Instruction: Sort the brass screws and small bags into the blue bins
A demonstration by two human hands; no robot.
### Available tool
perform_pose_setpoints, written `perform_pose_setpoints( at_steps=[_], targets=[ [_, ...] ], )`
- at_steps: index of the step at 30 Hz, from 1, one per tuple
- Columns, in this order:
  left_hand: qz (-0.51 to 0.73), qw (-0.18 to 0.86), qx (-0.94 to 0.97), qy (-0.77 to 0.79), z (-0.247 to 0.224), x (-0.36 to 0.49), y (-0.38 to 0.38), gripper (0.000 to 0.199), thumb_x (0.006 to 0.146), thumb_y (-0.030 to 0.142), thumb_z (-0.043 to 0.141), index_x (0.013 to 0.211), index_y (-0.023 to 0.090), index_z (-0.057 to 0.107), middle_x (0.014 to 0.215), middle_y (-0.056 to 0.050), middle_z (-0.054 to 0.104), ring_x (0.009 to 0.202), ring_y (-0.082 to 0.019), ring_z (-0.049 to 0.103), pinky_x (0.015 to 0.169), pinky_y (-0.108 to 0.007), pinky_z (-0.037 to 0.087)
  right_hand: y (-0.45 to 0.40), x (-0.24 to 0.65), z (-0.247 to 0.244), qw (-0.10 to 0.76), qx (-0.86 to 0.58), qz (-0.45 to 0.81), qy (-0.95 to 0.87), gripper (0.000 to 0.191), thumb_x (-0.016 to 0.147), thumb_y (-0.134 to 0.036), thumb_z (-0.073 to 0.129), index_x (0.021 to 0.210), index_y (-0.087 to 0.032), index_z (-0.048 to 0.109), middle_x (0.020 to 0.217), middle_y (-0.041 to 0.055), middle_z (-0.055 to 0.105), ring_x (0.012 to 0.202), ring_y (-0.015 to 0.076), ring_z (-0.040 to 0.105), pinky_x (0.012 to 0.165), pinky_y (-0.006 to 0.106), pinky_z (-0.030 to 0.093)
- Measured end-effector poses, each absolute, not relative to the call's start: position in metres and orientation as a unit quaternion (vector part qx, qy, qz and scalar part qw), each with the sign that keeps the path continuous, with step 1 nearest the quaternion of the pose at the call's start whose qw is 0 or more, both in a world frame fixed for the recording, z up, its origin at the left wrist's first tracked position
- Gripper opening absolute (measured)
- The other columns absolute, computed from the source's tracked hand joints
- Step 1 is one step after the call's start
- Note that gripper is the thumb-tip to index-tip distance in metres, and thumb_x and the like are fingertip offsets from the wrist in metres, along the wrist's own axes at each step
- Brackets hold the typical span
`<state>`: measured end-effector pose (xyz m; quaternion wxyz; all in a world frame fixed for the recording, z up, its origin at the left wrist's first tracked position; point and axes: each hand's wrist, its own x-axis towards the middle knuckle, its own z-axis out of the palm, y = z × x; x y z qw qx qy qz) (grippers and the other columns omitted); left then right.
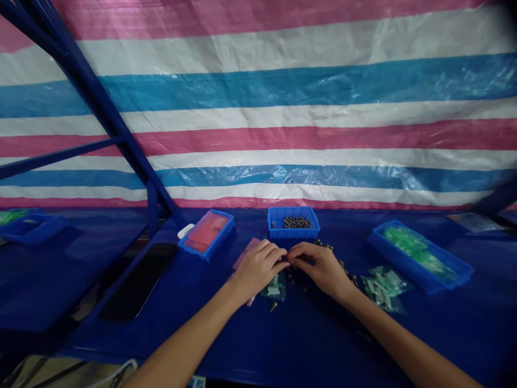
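Note:
Near the middle of the blue table, my left hand (260,268) and my right hand (321,267) meet at their fingertips. Both are closed in a pinch around something small and dark, too small to name. Beneath and beside my left hand lie pink bags (246,253) and a clear bag of pale pieces (274,289). Small brass-coloured screws (273,306) are scattered between and around the hands, some partly hidden behind my right hand. Just beyond the hands stands a blue bin (293,233) with many small metal parts (297,222) in it.
A blue bin (228,226) of pink bags stands back left, beside a black phone (139,280). On the right are clear bags of pale pieces (385,288) and a blue bin (438,288) with green-tinted bags. A blue metal frame (109,116) rises at the left before a striped sheet.

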<state>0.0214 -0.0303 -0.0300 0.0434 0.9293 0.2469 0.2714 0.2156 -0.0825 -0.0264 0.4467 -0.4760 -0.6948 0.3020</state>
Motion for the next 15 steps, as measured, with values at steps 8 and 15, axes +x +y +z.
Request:
perform_pose_setpoints(
  at_steps=[8, 15],
  targets=[
    [0.29, 0.043, 0.922, 0.252, -0.024, 0.025, -0.033, 0.021, 0.101, 0.03, 0.043, 0.097, 0.017, 0.061, 0.092, -0.004, 0.067, 0.087, -0.018, 0.057, 0.083, -0.033, 0.047, -0.084, 0.215, -0.029, 0.422, -0.525, 0.284, -0.683, 0.018, 0.09, -0.035, 0.058, 0.095, -0.021, 0.066, 0.087, 0.0017, 0.071, 0.077, 0.0168, 0.066, 0.071, 0.027, 0.051],
    [0.287, 0.077, 0.912, 0.282, -0.021, 0.021, -0.033, 0.024, 0.101, 0.031, 0.04, 0.097, 0.018, 0.06, 0.091, -0.004, 0.066, 0.089, -0.019, 0.056, 0.084, -0.033, 0.046, -0.079, 0.217, -0.014, 0.391, -0.545, 0.185, -0.718, 0.028, 0.095, -0.04, 0.049, 0.081, -0.02, 0.065, 0.07, 0.0007, 0.065, 0.063, 0.016, 0.058, 0.057, 0.026, 0.042]
  ],
)
